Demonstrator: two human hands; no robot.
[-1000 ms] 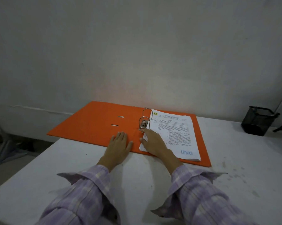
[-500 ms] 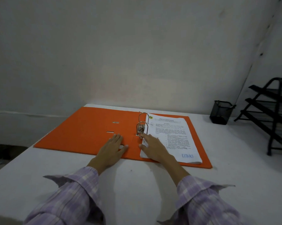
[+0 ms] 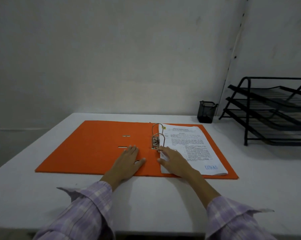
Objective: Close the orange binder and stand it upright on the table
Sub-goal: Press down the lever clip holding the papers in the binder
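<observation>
The orange binder (image 3: pixel 94 146) lies open and flat on the white table (image 3: pixel 146 201). Its metal ring mechanism (image 3: pixel 156 137) stands at the middle, rings shut. A stack of printed papers (image 3: pixel 189 144) rests on the right half. My left hand (image 3: pixel 127 163) lies flat, palm down, on the left cover near the spine, fingers together. My right hand (image 3: pixel 175 161) rests flat on the lower left corner of the papers, its fingertips touching the base of the ring mechanism. Neither hand grips anything.
A black mesh pen holder (image 3: pixel 206 111) stands at the back right by the wall. A black three-tier paper tray rack (image 3: pixel 271 111) fills the right side. The wall runs close behind the binder. The table's left edge lies beside the left cover.
The view has turned right and down, bringing the tray rack into sight. Both hands stay in the same places on the binder.
</observation>
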